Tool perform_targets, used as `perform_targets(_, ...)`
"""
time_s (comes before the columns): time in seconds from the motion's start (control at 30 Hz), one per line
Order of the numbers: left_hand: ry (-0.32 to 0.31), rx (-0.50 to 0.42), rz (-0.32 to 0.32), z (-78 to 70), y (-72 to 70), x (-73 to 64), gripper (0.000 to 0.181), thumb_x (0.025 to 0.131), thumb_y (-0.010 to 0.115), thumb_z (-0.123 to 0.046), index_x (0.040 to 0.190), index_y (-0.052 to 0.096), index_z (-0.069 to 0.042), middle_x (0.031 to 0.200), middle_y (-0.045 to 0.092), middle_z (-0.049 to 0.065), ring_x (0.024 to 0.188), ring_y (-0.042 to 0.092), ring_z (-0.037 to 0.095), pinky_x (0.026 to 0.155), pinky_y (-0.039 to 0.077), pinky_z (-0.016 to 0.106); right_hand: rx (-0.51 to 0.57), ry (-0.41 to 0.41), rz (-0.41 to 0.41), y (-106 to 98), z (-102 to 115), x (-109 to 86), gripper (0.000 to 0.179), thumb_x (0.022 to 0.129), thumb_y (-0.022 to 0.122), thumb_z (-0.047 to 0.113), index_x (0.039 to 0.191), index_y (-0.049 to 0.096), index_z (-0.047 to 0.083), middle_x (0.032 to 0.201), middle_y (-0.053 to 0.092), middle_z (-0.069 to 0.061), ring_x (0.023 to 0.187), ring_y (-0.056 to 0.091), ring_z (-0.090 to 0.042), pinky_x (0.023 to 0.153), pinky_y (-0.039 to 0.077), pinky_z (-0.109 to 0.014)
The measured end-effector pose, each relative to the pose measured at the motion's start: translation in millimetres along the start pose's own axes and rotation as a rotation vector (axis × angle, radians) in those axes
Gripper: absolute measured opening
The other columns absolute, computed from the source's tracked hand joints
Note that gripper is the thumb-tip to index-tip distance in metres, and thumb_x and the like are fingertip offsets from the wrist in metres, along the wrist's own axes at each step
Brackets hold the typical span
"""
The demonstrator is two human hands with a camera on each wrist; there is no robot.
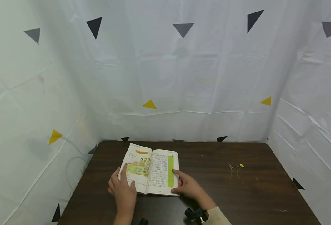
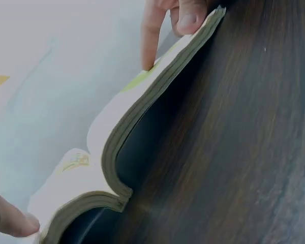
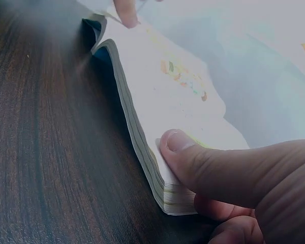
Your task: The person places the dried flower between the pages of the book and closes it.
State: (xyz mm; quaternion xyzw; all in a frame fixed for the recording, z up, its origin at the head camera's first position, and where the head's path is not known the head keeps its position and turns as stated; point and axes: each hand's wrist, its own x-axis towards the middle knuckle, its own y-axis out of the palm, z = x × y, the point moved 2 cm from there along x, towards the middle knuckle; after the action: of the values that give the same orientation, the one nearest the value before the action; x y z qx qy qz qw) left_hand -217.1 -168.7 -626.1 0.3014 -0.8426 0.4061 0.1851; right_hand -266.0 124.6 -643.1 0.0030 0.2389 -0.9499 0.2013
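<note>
An open book [image 1: 157,175] with a picture on its left page and a green strip on its right page lies on the dark wooden table. My left hand [image 1: 123,190] rests on the left page with fingers spread, its thumb near the lower edge. At the right edge, my right hand [image 1: 189,187] grips the book, index finger on the green strip. In the right wrist view the right thumb [image 3: 185,152] presses on the page corner while other fingers curl beside the page edges. The book's lower edge arches off the table in the left wrist view.
Small yellow-green marks [image 1: 241,165] show on the right half of the table [image 1: 210,159]. White sheeting [image 1: 182,78] with black, grey and yellow triangles surrounds the table at the back and both sides. A black band [image 1: 194,214] circles the right wrist.
</note>
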Motion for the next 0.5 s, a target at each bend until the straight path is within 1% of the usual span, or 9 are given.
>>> perform_targets(0.03, 0.037, 0.011, -0.005, -1.4, 0.1, -0.6, 0.075, 0.077, 0.087, 0.016, 0.143, 0.068, -0.015, 0.152, 0.052, 0.022, 0.139, 0.043, 0.049, 0.107, 0.026, 0.073, -0.004, 0.003, -0.001, 0.3, -0.3, -0.5, 0.098, 0.082, 0.098, 0.023, 0.165, 0.048, 0.014, 0.079, 0.063, -0.001, 0.065, 0.053, -0.012, 0.054, 0.041, -0.022)
perform_targets(0.1, 0.14, 0.0, 0.026, -6.6, 2.5, -3.1, 0.058, 0.081, 0.081, 0.018, 0.127, 0.078, -0.016, 0.147, 0.064, 0.016, 0.139, 0.052, 0.045, 0.113, 0.025, 0.074, -0.006, 0.006, 0.0, 0.9, -0.5, -1.4, 0.097, 0.082, 0.098, 0.023, 0.165, 0.048, 0.014, 0.08, 0.063, -0.002, 0.066, 0.053, -0.013, 0.054, 0.041, -0.022)
perform_targets(0.13, 0.191, -0.011, 0.061, -10.0, 4.6, -5.2, 0.051, 0.083, 0.08, 0.017, 0.121, 0.081, -0.016, 0.142, 0.069, 0.013, 0.137, 0.057, 0.042, 0.116, 0.028, 0.072, -0.006, 0.007, -0.001, 1.1, -0.5, -1.8, 0.097, 0.082, 0.098, 0.023, 0.165, 0.048, 0.014, 0.08, 0.063, -0.002, 0.066, 0.053, -0.013, 0.054, 0.041, -0.022)
perform_targets(0.17, 0.237, -0.021, 0.108, -13.8, 7.6, -7.6, 0.045, 0.085, 0.08, 0.014, 0.118, 0.082, -0.016, 0.137, 0.073, 0.01, 0.135, 0.062, 0.038, 0.119, 0.034, 0.068, -0.008, 0.014, -0.002, 1.2, -0.5, -2.0, 0.097, 0.082, 0.098, 0.024, 0.165, 0.049, 0.015, 0.08, 0.063, -0.002, 0.067, 0.053, -0.013, 0.054, 0.041, -0.022)
perform_targets(0.23, 0.309, -0.039, 0.229, -21.6, 15.3, -13.3, 0.034, 0.09, 0.082, 0.003, 0.119, 0.082, -0.015, 0.131, 0.077, 0.008, 0.13, 0.067, 0.034, 0.116, 0.046, 0.061, -0.013, 0.016, -0.006, 1.2, -0.4, -2.4, 0.097, 0.082, 0.098, 0.024, 0.165, 0.049, 0.015, 0.08, 0.063, -0.002, 0.066, 0.053, -0.013, 0.055, 0.041, -0.023)
perform_targets(0.3, 0.334, -0.014, 0.342, -27.7, 23.2, -19.4, 0.031, 0.092, 0.087, -0.012, 0.122, 0.082, -0.016, 0.133, 0.076, 0.008, 0.134, 0.064, 0.036, 0.115, 0.049, 0.059, -0.024, 0.004, -0.013, 0.9, -0.1, -2.6, 0.096, 0.082, 0.098, 0.024, 0.164, 0.05, 0.015, 0.079, 0.063, -0.002, 0.065, 0.053, -0.013, 0.054, 0.041, -0.023)
perform_targets(0.33, 0.331, 0.008, 0.382, -29.6, 26.5, -22.2, 0.032, 0.091, 0.089, -0.02, 0.123, 0.082, -0.018, 0.136, 0.074, 0.009, 0.136, 0.062, 0.037, 0.118, 0.046, 0.061, -0.031, 0.002, -0.017, 0.7, 0.1, -2.6, 0.095, 0.082, 0.098, 0.025, 0.164, 0.05, 0.015, 0.079, 0.062, -0.001, 0.065, 0.053, -0.013, 0.054, 0.041, -0.023)
perform_targets(0.43, 0.312, 0.068, 0.443, -33.3, 33.2, -28.6, 0.036, 0.09, 0.09, -0.034, 0.123, 0.081, -0.022, 0.143, 0.069, 0.011, 0.143, 0.053, 0.042, 0.122, 0.037, 0.066, -0.046, -0.005, -0.022, 0.5, 0.3, -2.9, 0.093, 0.083, 0.097, 0.026, 0.163, 0.052, 0.016, 0.079, 0.062, -0.001, 0.064, 0.053, -0.012, 0.054, 0.041, -0.023)
perform_targets(0.5, 0.298, 0.087, 0.458, -34.4, 34.9, -31.3, 0.039, 0.089, 0.091, -0.039, 0.123, 0.081, -0.023, 0.146, 0.066, 0.012, 0.146, 0.049, 0.043, 0.125, 0.032, 0.068, -0.062, -0.009, -0.026, 0.3, 0.5, -4.4, 0.091, 0.084, 0.097, 0.028, 0.162, 0.053, 0.016, 0.079, 0.062, 0.0, 0.064, 0.053, -0.011, 0.054, 0.042, -0.023)
